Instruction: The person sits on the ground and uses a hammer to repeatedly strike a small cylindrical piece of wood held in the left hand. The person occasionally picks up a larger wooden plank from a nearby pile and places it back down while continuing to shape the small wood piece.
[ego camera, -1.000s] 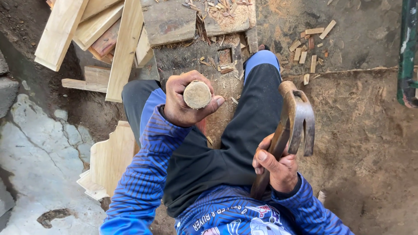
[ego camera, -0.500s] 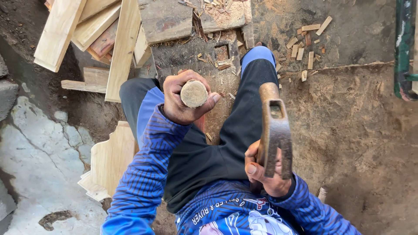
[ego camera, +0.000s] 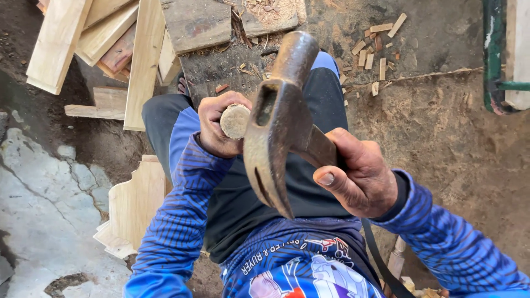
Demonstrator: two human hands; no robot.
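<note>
Left hand [ego camera: 221, 124] is clenched round a round wooden handle [ego camera: 236, 121], its pale end face turned up, held above the lap between the knees. Right hand [ego camera: 359, 176] grasps the shaft of a rusty claw hammer [ego camera: 276, 121]; the head is raised just beside the handle end, claw toward the body. Planks [ego camera: 105, 38] crowd the ground's upper left corner, a shaped board [ego camera: 135, 204] lies by the left elbow. Small wood offcuts [ego camera: 378, 49] scatter on the ground at upper right; bare earth [ego camera: 458, 143] lies open to the right.
</note>
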